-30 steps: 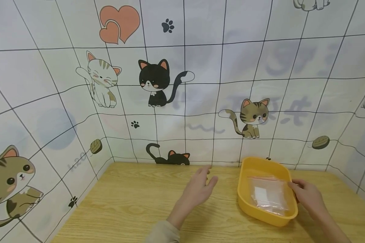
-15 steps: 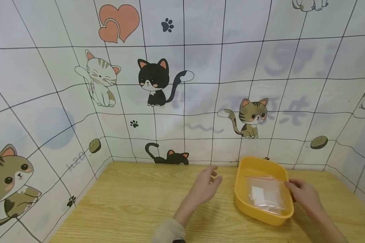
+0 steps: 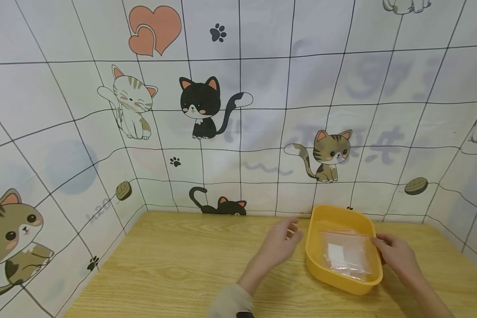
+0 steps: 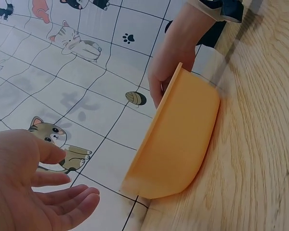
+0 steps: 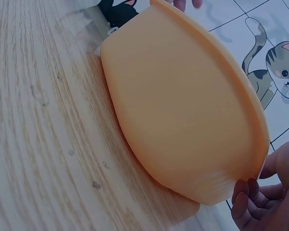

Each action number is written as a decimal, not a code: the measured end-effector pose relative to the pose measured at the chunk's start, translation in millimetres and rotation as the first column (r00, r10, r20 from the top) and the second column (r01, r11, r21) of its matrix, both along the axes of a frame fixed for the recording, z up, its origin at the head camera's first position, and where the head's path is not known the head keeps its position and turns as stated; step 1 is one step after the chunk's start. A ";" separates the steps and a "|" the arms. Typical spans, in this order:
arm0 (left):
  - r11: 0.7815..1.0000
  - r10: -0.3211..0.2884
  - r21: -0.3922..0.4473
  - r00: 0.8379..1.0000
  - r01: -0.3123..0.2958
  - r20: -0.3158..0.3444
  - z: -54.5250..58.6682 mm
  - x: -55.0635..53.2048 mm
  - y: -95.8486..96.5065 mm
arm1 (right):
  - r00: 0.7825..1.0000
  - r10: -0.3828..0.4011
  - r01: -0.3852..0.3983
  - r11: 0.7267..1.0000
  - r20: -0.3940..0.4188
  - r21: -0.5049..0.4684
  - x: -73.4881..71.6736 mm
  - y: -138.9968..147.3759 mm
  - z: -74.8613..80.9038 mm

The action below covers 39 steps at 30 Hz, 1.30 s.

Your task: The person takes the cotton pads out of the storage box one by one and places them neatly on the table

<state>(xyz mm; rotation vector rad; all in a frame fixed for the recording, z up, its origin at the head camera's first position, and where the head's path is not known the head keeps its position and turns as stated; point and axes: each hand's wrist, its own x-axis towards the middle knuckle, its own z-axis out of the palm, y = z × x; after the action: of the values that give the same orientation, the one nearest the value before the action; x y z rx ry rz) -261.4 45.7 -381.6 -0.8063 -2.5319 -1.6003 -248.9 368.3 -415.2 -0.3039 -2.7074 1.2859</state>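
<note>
With the right hand (image 3: 397, 254) pinches one side of the yellow tray (image 3: 335, 281) on the surface (image 3: 175, 265), holds the left hand (image 3: 280, 244) empty and relaxed near the other, and seems barely begun, leaving the clear bags (image 3: 353, 255) inside untouched.

The left hand (image 4: 19, 185) is at eight o'clock, fingers loose, apart from the central tub (image 4: 178, 134); the right hand (image 4: 171, 62) at twelve touches its rim (image 4: 154, 120). Table (image 4: 255, 134) at three, cat-print wall (image 4: 111, 72) at ten.

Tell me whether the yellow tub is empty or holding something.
Not empty: in the head view, clear plastic bags with red top edges lie inside the yellow tub.
</note>
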 end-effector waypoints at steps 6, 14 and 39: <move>0.999 -0.026 0.022 1.000 0.025 0.016 1.4 -3.5 12.0 | 1.000 0.005 -0.005 1.000 -0.011 -0.016 -2.4 0.4 -0.1; 0.998 -0.048 0.029 0.998 0.047 0.044 6.4 -1.9 27.2 | 1.000 0.014 -0.015 0.999 -0.022 -0.032 -2.1 -2.1 0.4; 1.000 -0.008 0.023 0.982 0.004 0.190 5.9 5.3 65.4 | 0.998 0.023 -0.024 1.000 -0.055 -0.017 3.0 -3.2 -3.9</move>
<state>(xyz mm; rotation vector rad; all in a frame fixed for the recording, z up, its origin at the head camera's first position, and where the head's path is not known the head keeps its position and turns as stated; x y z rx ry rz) -256.1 111.1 -375.7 -0.6903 -2.6337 -1.7847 -245.9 365.1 -419.2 -0.2355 -2.6637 1.3057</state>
